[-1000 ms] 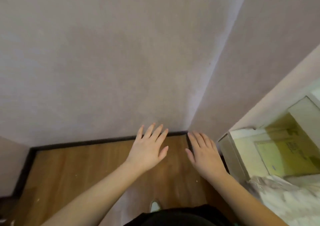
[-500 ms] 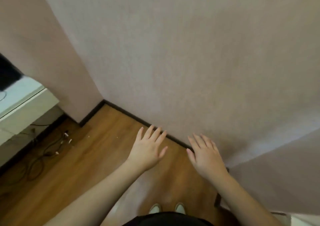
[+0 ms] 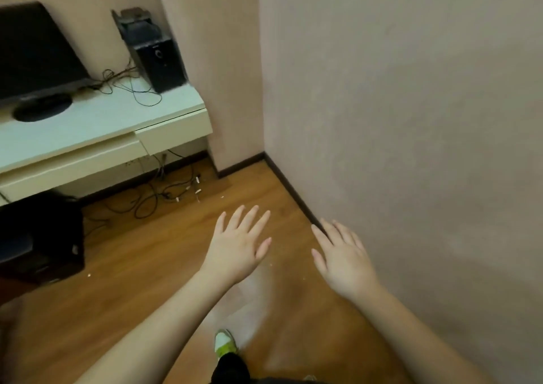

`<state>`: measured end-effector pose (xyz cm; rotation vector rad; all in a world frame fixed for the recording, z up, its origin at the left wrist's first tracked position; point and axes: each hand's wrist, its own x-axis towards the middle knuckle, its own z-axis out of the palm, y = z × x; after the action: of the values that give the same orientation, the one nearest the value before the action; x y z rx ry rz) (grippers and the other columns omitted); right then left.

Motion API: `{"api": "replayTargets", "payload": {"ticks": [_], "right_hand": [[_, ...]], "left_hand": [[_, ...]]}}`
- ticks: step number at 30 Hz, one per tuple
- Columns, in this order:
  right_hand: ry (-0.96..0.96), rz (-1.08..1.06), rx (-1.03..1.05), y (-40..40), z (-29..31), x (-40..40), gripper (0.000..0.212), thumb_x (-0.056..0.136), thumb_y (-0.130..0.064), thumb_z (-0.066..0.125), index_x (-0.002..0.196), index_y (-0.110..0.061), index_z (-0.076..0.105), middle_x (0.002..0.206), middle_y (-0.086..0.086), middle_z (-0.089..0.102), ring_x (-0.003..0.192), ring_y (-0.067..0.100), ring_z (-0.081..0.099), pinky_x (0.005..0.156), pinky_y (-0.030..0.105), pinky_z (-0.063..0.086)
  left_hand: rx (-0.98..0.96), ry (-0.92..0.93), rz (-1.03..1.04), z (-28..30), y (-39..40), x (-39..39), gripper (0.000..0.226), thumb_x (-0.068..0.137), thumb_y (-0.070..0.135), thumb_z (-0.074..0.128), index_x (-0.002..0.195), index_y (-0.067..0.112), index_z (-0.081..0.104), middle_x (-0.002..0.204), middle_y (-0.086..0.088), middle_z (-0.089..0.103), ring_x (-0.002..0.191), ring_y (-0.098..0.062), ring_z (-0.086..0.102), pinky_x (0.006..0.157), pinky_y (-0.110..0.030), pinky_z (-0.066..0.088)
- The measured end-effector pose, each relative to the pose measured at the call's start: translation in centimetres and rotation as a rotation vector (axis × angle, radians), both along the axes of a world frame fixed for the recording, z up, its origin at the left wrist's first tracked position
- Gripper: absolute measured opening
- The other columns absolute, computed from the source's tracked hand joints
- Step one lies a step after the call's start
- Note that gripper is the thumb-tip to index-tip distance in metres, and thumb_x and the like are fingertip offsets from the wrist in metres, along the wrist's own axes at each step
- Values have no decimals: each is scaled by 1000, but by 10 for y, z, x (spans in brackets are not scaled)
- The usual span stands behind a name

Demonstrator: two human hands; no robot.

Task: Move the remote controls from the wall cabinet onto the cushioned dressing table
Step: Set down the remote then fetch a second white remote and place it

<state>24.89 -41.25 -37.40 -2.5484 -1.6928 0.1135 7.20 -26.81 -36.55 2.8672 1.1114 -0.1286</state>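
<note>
My left hand (image 3: 238, 244) is held out flat over the wooden floor, palm down, fingers apart, holding nothing. My right hand (image 3: 342, 255) is beside it, also flat and empty, close to the pink wall on the right. A white wall-mounted cabinet (image 3: 173, 132) with drawers sits at the upper left, well ahead of both hands. No remote control shows on it or anywhere else in view. The cushioned dressing table is not in view.
On the cabinet stand a black monitor (image 3: 35, 57) and a black speaker (image 3: 155, 57) with loose cables. More cables (image 3: 164, 192) lie on the floor below. A black box (image 3: 41, 236) sits at the left. A wall corner (image 3: 261, 89) juts out ahead.
The view has swung left: the box and bedding at the right are gone, and the cabinet with monitor and speaker has come into sight. Both hands stay flat and empty.
</note>
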Motion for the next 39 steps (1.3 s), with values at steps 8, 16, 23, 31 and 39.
{"api": "replayTargets", "payload": {"ticks": [8,16,23,31,39], "right_hand": [[-43,220,22,152,24,-77,57,90,-45,31,135,-18,52,141,7,51,133,29,43,110,46,32],[-55,337,33,269,50,-150,63,91,-48,18,143,-20,42,147,5,44,138,26,36,114,41,23],[-114,375,65,338,72,-159,63,89,-48,20,137,-20,50,139,5,54,132,27,45,110,43,33],[-103,384,131,402,96,-131,50,96,-42,36,141,-21,42,144,1,48,135,22,39,112,38,26],[-71,417,236,478,128,-74,47,95,-37,42,137,-18,47,139,3,52,130,23,44,109,37,30]], "left_hand": [[21,-55,189,19,101,-93,59,96,58,15,150,35,18,160,6,19,148,-20,11,119,-51,10],[82,-85,296,46,193,-176,58,96,56,17,150,34,19,159,5,20,148,-20,13,119,-48,11],[95,-141,340,66,252,-193,59,95,56,18,149,34,23,159,5,21,148,-21,12,118,-47,13],[113,-155,322,95,316,-158,56,96,54,18,147,32,28,157,3,27,145,-21,19,114,-46,23],[158,-148,325,132,386,-95,54,96,53,23,146,32,30,155,4,31,143,-19,23,113,-46,24]]}}
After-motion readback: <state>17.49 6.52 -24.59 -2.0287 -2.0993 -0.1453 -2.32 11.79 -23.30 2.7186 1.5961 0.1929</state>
